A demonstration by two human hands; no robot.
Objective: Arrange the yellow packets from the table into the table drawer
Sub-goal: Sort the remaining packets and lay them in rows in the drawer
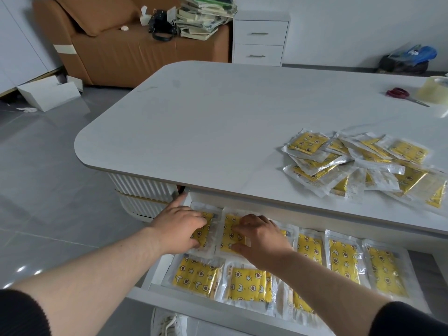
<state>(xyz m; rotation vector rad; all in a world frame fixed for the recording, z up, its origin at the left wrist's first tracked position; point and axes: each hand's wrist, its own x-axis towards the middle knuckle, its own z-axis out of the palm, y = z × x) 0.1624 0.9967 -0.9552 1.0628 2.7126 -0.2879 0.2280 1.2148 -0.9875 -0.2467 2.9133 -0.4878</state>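
White drawer [155, 271], left hand [180, 229] and right hand [261, 238] spread on yellow packets [228, 232]

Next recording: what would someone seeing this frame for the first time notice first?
The loose pile of yellow packets on the right of the white table stands out first. Below the table edge, the open drawer holds neat rows of the same packets, and the left hand and right hand each rest on a packet at its back left. Red scissors lie at the table's far right.
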